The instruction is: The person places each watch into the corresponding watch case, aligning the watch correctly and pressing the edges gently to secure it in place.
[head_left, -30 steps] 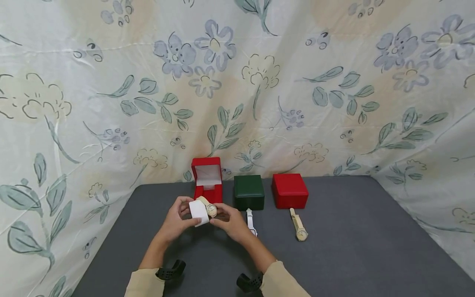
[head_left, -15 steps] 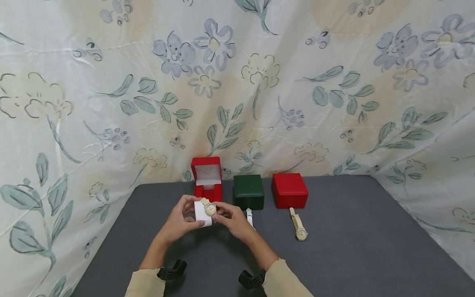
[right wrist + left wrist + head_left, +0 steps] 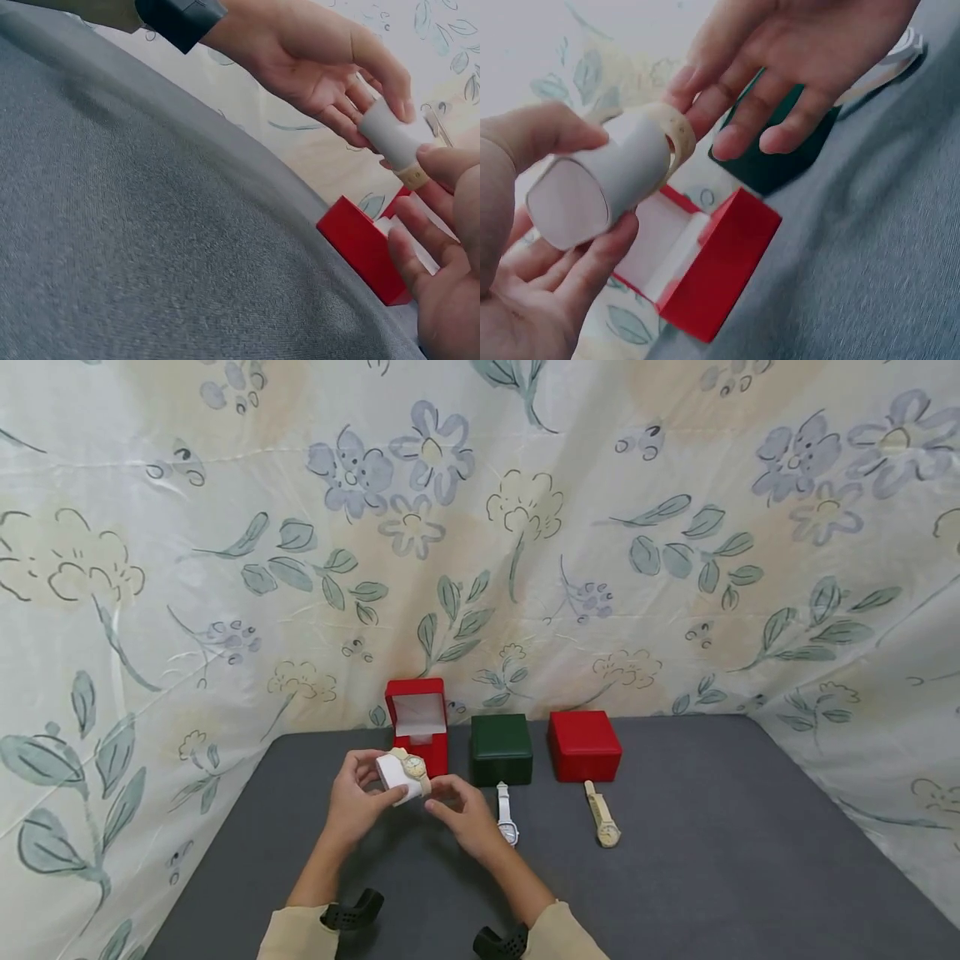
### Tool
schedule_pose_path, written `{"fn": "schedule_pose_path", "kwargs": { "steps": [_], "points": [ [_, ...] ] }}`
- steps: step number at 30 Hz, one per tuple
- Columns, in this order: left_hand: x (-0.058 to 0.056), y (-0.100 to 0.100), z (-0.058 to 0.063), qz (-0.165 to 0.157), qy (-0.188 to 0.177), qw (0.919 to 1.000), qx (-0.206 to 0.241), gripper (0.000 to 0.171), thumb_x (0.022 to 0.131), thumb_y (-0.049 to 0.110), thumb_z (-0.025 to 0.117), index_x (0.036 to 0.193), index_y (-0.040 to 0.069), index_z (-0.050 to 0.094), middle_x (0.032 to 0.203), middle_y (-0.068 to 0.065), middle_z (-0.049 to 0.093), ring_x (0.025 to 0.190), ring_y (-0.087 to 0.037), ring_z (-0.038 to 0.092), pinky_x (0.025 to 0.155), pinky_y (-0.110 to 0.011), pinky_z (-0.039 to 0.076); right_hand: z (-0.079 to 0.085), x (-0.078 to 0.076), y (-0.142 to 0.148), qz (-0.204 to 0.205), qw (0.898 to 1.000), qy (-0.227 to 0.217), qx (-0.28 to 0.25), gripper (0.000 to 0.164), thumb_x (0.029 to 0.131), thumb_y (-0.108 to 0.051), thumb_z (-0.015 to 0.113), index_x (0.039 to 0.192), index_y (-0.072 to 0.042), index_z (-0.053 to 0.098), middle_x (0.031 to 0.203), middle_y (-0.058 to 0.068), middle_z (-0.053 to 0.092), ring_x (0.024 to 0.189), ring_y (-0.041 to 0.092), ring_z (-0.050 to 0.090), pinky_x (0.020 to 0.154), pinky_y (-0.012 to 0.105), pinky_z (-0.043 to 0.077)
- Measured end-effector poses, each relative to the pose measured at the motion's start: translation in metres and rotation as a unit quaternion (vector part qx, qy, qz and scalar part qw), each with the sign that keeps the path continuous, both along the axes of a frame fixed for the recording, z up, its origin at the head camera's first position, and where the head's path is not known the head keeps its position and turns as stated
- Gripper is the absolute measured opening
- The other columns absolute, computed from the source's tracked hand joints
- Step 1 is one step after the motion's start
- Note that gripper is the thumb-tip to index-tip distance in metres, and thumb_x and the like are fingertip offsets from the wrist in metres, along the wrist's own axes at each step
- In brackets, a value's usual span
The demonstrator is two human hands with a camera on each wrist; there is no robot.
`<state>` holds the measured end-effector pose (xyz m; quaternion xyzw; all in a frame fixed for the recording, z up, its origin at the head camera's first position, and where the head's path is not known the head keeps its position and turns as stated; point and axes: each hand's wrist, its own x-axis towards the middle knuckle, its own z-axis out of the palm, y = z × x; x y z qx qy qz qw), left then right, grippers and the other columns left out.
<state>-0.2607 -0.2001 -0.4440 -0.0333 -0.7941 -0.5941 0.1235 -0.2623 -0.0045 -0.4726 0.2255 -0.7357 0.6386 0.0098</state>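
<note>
The left hand [image 3: 352, 797] grasps a white, smooth, rounded cushion [image 3: 393, 777] between thumb and fingers; the right hand [image 3: 468, 814] has its fingers loosely extended at the strap of a small cream-strapped, round-faced watch [image 3: 413, 767] wrapped around that cushion, though whether it pinches the strap I cannot tell. The cushion looks light and slightly yielding, perhaps slick; its bare end seems the best place to hold, keeping pressure off the watch's probably scratchable face. Both are held up near an open, red, square-cornered box [image 3: 724, 266] with a pale lining. Farther out, the dark grey table [image 3: 712, 843] bears a closed dark-green box [image 3: 501, 747], a closed red box [image 3: 585, 743], a white-strapped watch [image 3: 506, 817] and a cream-and-gold watch [image 3: 602, 814]. Counted: three boxes, three watches, one visible cushion.
</note>
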Motion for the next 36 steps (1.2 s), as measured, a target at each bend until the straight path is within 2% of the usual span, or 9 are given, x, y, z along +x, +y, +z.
{"fn": "schedule_pose_path", "kwargs": {
  "steps": [7,9,14,17,20,24,27,30,36],
  "points": [
    [0.006,0.010,0.011,0.023,-0.013,0.9995,-0.015,0.064,0.077,0.010,0.080,0.128,0.007,0.042,0.129,-0.016,0.060,0.105,-0.027,0.058,0.075,-0.015,0.051,0.025,0.013,-0.001,-0.031,0.999,-0.013,-0.037,0.015,0.093,-0.008,0.061,0.104,0.001,0.064,0.104,0.021,0.066,0.089,0.012,0.060,0.081,0.018,0.050],
    [0.003,0.009,0.007,0.030,-0.002,0.9995,-0.012,0.065,0.076,0.011,0.081,0.128,0.008,0.042,0.127,-0.015,0.060,0.104,-0.026,0.057,0.075,-0.015,0.051,0.027,0.013,-0.002,-0.034,0.999,-0.006,-0.034,0.015,0.093,-0.007,0.060,0.105,0.001,0.065,0.104,0.022,0.067,0.088,0.011,0.060,0.080,0.018,0.050],
    [-0.001,0.010,0.002,0.032,-0.007,0.9992,0.024,0.065,0.079,0.012,0.079,0.132,0.007,0.040,0.133,-0.015,0.054,0.108,-0.028,0.057,0.077,-0.014,0.051,0.032,0.017,0.002,-0.017,1.000,0.016,-0.013,0.027,0.094,-0.006,0.059,0.119,0.003,0.065,0.124,0.021,0.064,0.111,0.029,0.063,0.088,0.016,0.050],
    [-0.003,0.008,-0.001,0.003,-0.035,0.9985,0.042,0.066,0.082,0.014,0.077,0.136,0.009,0.038,0.140,-0.013,0.045,0.113,-0.028,0.056,0.081,-0.017,0.053,0.033,0.014,0.006,-0.001,1.000,0.015,-0.005,0.034,0.094,-0.006,0.059,0.126,0.003,0.060,0.135,0.020,0.057,0.120,0.035,0.058,0.094,0.023,0.051],
    [-0.002,0.006,-0.003,-0.051,-0.062,0.9958,0.045,0.068,0.083,0.014,0.075,0.140,0.011,0.037,0.144,-0.011,0.038,0.119,-0.030,0.054,0.087,-0.024,0.054,0.031,0.003,0.012,0.027,1.000,-0.008,0.000,0.044,0.093,-0.008,0.062,0.136,-0.004,0.054,0.142,0.019,0.051,0.118,0.036,0.060,0.094,0.033,0.054],
    [0.000,0.002,-0.003,-0.146,-0.084,0.9848,0.043,0.072,0.084,0.008,0.073,0.144,0.010,0.033,0.147,-0.012,0.031,0.126,-0.035,0.047,0.090,-0.030,0.055,0.028,-0.015,0.021,0.087,0.995,-0.038,0.032,0.064,0.090,-0.012,0.068,0.147,-0.018,0.040,0.149,0.015,0.043,0.116,0.035,0.062,0.092,0.039,0.055],
    [0.001,0.001,-0.003,-0.195,-0.085,0.9765,0.037,0.075,0.083,0.006,0.072,0.145,0.008,0.031,0.149,-0.013,0.030,0.130,-0.036,0.043,0.089,-0.030,0.056,0.030,-0.022,0.027,0.129,0.989,-0.038,0.057,0.072,0.088,-0.013,0.070,0.150,-0.023,0.036,0.150,0.013,0.042,0.116,0.033,0.063,0.091,0.039,0.055],
    [0.002,0.000,-0.001,-0.205,-0.061,0.9767,0.014,0.074,0.082,0.009,0.075,0.144,0.007,0.035,0.147,-0.013,0.038,0.129,-0.035,0.044,0.093,-0.034,0.054,0.034,-0.023,0.031,0.155,0.984,-0.034,0.076,0.073,0.086,-0.014,0.072,0.149,-0.025,0.037,0.146,0.011,0.046,0.111,0.029,0.066,0.089,0.036,0.056],
    [0.003,0.000,0.000,-0.176,-0.015,0.9837,-0.033,0.068,0.078,0.015,0.079,0.138,0.011,0.048,0.131,-0.011,0.058,0.118,-0.032,0.050,0.101,-0.056,0.043,0.030,-0.024,0.031,0.161,0.982,-0.045,0.085,0.071,0.084,-0.016,0.074,0.145,-0.030,0.042,0.143,0.004,0.049,0.102,0.020,0.069,0.087,0.033,0.057]
  ]
}}
